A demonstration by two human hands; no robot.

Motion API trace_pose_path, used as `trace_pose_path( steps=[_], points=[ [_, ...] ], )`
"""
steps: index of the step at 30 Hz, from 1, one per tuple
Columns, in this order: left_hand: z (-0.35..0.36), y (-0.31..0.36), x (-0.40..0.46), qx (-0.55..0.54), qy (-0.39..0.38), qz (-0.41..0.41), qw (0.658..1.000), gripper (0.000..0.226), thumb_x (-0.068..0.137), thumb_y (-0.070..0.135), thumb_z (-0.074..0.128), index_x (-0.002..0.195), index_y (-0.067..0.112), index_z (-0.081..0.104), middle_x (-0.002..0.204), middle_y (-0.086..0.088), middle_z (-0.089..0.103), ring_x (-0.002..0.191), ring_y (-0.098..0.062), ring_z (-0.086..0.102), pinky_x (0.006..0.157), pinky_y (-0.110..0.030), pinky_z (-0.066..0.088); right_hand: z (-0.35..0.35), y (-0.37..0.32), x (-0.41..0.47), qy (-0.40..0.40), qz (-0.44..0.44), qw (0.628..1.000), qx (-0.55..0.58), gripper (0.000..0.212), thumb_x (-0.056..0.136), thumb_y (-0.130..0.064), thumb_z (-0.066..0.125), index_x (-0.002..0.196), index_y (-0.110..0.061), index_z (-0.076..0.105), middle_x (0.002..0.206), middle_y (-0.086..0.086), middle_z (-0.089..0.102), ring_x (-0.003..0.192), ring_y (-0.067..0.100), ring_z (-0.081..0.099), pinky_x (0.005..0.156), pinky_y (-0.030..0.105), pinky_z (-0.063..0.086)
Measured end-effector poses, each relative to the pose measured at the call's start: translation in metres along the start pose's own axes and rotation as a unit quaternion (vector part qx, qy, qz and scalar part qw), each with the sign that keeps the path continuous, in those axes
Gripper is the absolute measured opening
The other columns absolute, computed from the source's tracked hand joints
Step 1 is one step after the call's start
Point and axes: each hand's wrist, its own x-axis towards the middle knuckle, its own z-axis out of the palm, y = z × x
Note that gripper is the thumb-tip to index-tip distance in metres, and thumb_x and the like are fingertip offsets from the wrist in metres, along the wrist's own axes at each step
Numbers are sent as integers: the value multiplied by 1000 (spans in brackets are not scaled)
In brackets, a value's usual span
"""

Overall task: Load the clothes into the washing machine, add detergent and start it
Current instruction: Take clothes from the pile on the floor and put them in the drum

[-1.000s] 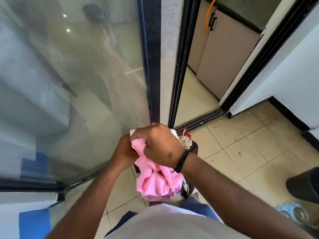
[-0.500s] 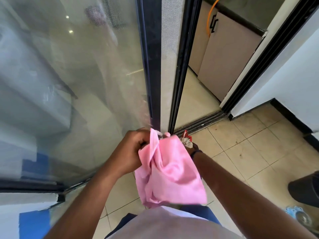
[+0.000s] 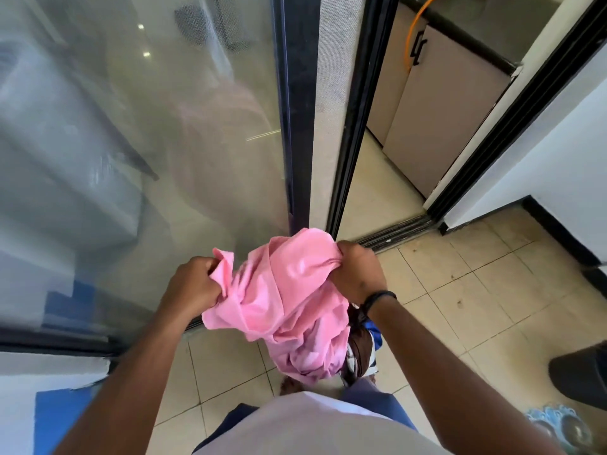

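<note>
Pale floor tiles [image 3: 460, 290] run up to a sliding glass door [image 3: 131, 142] with a dark frame, and through the open gap on the right stands a beige cupboard [image 3: 437, 119] with an orange hose [image 3: 410, 37] curving above it. No washing machine shows from the head camera.

Both hands carry the laundry in front of the body, above the floor. The left hand [image 3: 193, 287] has its fingers curled tight round one bunched edge of the pink cloth [image 3: 289, 297]. The right hand [image 3: 358, 270] grips the opposite gathered edge, a dark band on its wrist. Between the two grips the pink cloth sags in loose folds, and beneath it hang darker clothes [image 3: 359, 349], brown and blue with some white, partly hidden, so how they are held cannot be told.

The bundle looks light, soft and quite limp; it will droop and spill wherever it is unsupported. Holding it by gathered handfuls at both ends, as now, seems right, though scooping underneath would likely better keep the lower pieces from slipping out on the way to the machine.
</note>
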Motion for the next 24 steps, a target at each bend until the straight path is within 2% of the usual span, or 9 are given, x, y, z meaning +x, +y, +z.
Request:
trace_pose_path(
  steps=[2, 4, 6, 8, 11, 14, 16, 19, 24],
  points=[
    [4, 14, 1, -32, 15, -2, 999, 25, 69, -5, 56, 61, 18, 59, 59, -1, 63, 66, -28, 62, 49, -27, 37, -11, -16, -8, 18, -49, 997, 57, 38, 74, -5, 50, 109, -18, 56, 86, 12, 69, 77, 36, 62, 60, 35, 46],
    [14, 42, -2, -78, 55, 27, 995, 20, 74, -2, 58, 66, 16, 62, 59, 1, 64, 63, -21, 62, 47, -23, 37, -20, -36, -18, -60, -136, 984, 99, 73, 81, -5, 54, 147, -27, 31, 97, 11, 68, 77, 29, 61, 65, 32, 47],
    [26, 72, -7, -106, 101, 81, 986, 21, 87, 12, 59, 66, 13, 59, 61, -1, 64, 62, -22, 62, 48, -26, 36, -17, -48, -26, -173, -186, 960, 120, 98, 84, -18, 67, 156, -33, 2, 121, 14, 57, 88, 26, 61, 75, 31, 49],
    [35, 95, -14, -139, 111, 120, 977, 28, 93, 24, 58, 67, 14, 58, 62, -2, 65, 61, -20, 61, 52, -29, 38, -2, -45, -27, -198, -155, 965, 77, 112, 72, -41, 78, 156, -28, 4, 132, 12, 44, 102, 29, 59, 89, 33, 51],
    [39, 111, -20, -247, 36, 188, 950, 8, 74, 9, 67, 70, 12, 61, 62, 6, 63, 58, -10, 54, 56, -34, 44, 11, -26, -19, -74, -68, 994, 46, 57, 81, -32, 70, 130, -7, 53, 115, 17, 62, 97, 29, 60, 76, 22, 41],
    [36, 118, -26, -377, -103, 242, 888, 30, 66, 6, 84, 88, 11, 63, 84, 2, 71, 77, -15, 66, 72, -41, 55, 6, -4, -10, 25, -11, 995, 99, 13, 90, -20, 55, 94, -14, 66, 83, 1, 68, 74, 15, 63, 63, 23, 43],
    [37, 112, -24, -411, -133, 250, 866, 49, 68, 9, 90, 108, 17, 64, 107, 0, 73, 101, -18, 70, 88, -37, 58, -2, 6, -5, 29, 26, 984, 172, 9, 90, -21, 56, 84, -16, 62, 76, -3, 65, 71, 11, 62, 64, 32, 54],
    [52, 80, -10, -384, -103, 210, 893, 76, 60, 16, 95, 124, 28, 57, 121, 10, 68, 113, -10, 65, 91, -26, 54, -28, 2, -5, 56, 52, 979, 189, 8, 85, -6, 56, 80, -6, 62, 78, 11, 69, 72, 27, 64, 62, 49, 56],
    [120, -8, 0, -298, -198, 87, 930, 76, 51, 21, 100, 118, 24, 62, 111, 6, 74, 106, -16, 70, 90, -38, 58, -72, -31, -23, 64, 44, 894, 441, 25, 96, 8, 51, 81, -11, 48, 73, 3, 49, 60, 4, 54, 50, 17, 43]
  ],
)
